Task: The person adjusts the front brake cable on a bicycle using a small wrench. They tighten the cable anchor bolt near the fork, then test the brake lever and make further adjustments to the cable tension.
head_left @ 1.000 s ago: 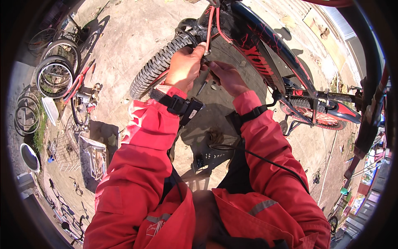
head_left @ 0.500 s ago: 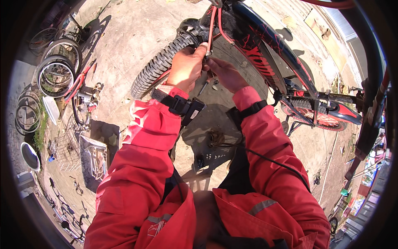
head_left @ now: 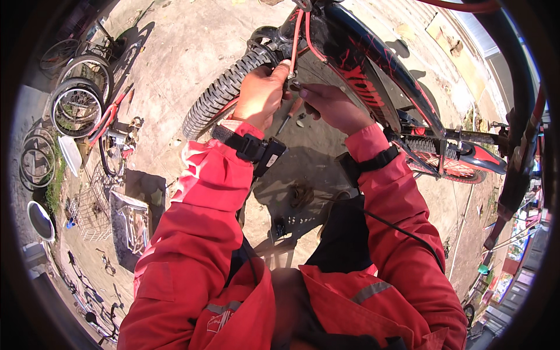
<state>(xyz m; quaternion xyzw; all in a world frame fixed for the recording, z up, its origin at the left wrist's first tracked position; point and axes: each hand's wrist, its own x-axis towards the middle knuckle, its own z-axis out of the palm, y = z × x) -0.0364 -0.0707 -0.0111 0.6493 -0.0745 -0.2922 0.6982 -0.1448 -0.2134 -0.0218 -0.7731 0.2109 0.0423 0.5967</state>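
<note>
A black and red bicycle frame (head_left: 373, 64) stands in front of me, its knobby front tyre (head_left: 219, 96) to the left. My left hand (head_left: 262, 96) is closed by the tyre's top, thumb up against a red brake cable (head_left: 296, 41). My right hand (head_left: 332, 108) meets it from the right, fingertips pinched at a small metal part between the hands. A screwdriver (head_left: 290, 118) with a reddish handle hangs down-left from under the right fingers. Both arms are in red sleeves with black wrist straps.
Spare wheels and rims (head_left: 76, 96) lie stacked at the left on the concrete ground, with a wire basket (head_left: 93, 213) and a white bowl (head_left: 41, 220) below them. The bicycle's pedal and chain area (head_left: 449, 154) is at the right. Small parts (head_left: 300, 195) lie on the ground below the hands.
Both hands have stayed at the same spot by the tyre and cable, with only small finger movements. The screwdriver has tilted slightly.
</note>
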